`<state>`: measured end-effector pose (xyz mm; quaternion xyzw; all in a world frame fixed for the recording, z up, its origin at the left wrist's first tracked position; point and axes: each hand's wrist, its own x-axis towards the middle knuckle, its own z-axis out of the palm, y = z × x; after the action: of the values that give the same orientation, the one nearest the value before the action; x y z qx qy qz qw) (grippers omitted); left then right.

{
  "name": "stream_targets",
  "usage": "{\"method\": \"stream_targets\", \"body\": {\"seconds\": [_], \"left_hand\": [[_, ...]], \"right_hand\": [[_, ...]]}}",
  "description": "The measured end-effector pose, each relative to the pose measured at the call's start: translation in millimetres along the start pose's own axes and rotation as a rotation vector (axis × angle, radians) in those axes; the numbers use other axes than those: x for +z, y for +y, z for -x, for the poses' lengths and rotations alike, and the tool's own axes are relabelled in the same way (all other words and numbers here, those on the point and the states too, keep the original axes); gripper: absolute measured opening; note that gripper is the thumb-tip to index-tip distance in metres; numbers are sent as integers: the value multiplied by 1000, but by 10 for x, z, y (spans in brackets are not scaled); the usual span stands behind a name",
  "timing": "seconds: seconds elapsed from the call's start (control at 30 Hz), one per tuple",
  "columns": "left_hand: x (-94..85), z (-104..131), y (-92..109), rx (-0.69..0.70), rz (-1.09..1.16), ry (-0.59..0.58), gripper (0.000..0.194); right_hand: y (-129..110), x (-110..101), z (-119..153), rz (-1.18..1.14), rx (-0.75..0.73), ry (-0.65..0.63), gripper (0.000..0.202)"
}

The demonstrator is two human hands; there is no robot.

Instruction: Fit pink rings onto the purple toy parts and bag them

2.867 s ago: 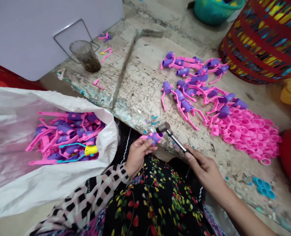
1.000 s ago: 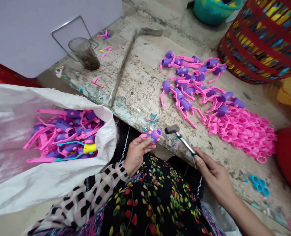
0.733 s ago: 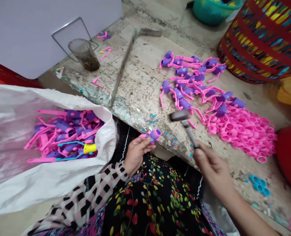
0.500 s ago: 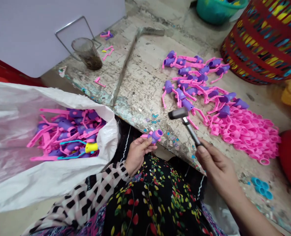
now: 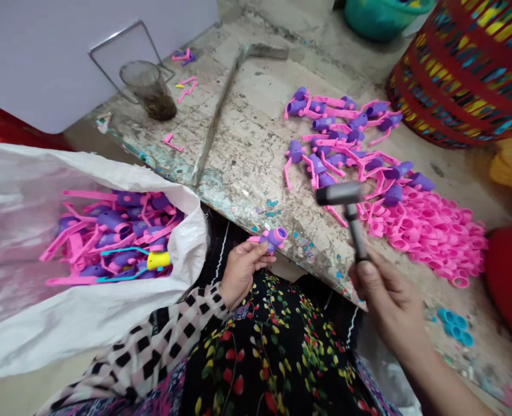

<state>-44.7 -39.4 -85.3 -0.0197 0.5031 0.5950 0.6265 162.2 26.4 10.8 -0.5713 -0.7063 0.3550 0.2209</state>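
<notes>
My left hand (image 5: 245,267) is closed around a purple and pink plastic piece (image 5: 275,238), its round pink-rimmed end pointing away to the right. That piece is close to the table's front edge. In my right hand (image 5: 385,289) is a small hammer (image 5: 354,225), gripped by the handle, its head raised above the table and slightly blurred. Beyond the hammer lies a spread of purple and pink plastic pieces with long arms (image 5: 337,138). A heap of pink rings (image 5: 437,237) adjoins it on the right.
An open white sack (image 5: 186,231) at left contains similar pieces. A glass mug (image 5: 145,86) and an angled metal bar (image 5: 219,110) are on the worn table (image 5: 264,115). Turquoise rings (image 5: 457,326) lie at right. A red basket (image 5: 437,86) and green basin (image 5: 381,20) stand behind.
My right hand has moved a little right with the hammer, and the hammer's head has swung right and turned more level. My left hand keeps its hold on the plastic piece.
</notes>
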Motion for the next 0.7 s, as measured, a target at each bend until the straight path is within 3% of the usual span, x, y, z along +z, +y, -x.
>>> {"method": "stream_targets", "body": {"seconds": [0.07, 0.13, 0.23, 0.33, 0.47, 0.53, 0.63, 0.7], "left_hand": [[1, 2, -2, 0, 4, 1, 37], [1, 5, -5, -1, 7, -2, 37], [-3, 3, -8, -2, 5, -6, 36], [-7, -5, -10, 0, 2, -4, 36], [-7, -17, -13, 1, 2, -4, 37], [-4, -16, -12, 1, 2, -6, 37], [5, -5, -6, 0, 0, -7, 37], [10, 3, -2, -1, -1, -6, 38]], "right_hand": [[51, 48, -29, 48, -28, -154, 37], [72, 66, -55, 38, 23, -186, 37], [12, 25, -62, -90, 106, -59, 42], [-16, 10, -65, -113, 65, 5, 42], [52, 13, -113, 140, -25, -207, 35], [8, -53, -119, 151, -19, -159, 38], [-149, -188, -60, -15, 26, -35, 43], [-202, -222, 6, -71, 75, -38, 43]]}}
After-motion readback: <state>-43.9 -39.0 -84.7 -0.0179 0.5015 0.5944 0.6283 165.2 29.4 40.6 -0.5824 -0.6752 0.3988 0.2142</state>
